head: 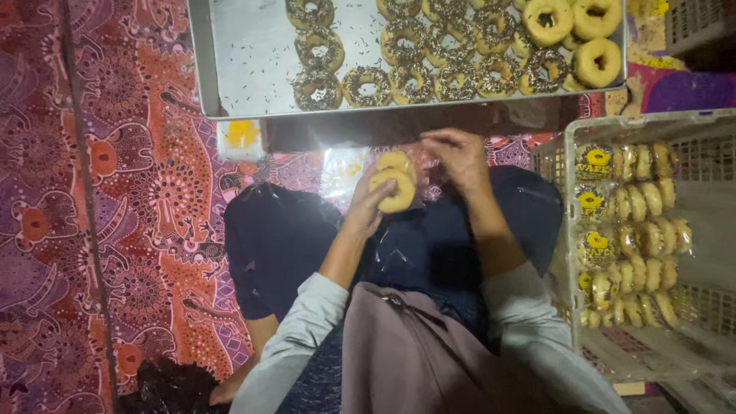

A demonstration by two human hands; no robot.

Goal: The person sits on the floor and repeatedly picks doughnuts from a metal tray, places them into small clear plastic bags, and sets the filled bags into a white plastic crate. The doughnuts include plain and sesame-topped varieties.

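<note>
the left hand [366, 208] is closed around two plain donuts [395, 182], stacked, fingers at their lower rim. just above, the right hand [458, 157] pinches the clear bag [426, 165] beside them. likely soft and light — easily squashed, so cradle the edges; the thin film looks slippery.

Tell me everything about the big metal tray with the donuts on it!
The metal tray is a wide, shallow, silver-grey pan with a raised rim, lying flat at the top of the picture, above the person's hands and lap. Its left part is bare except for scattered sprinkles. The rest holds rows of chocolate-sprinkled donuts, and a few plain glazed donuts sit at its right end. Its far side is cut off from view. Neither hand touches it.
</note>
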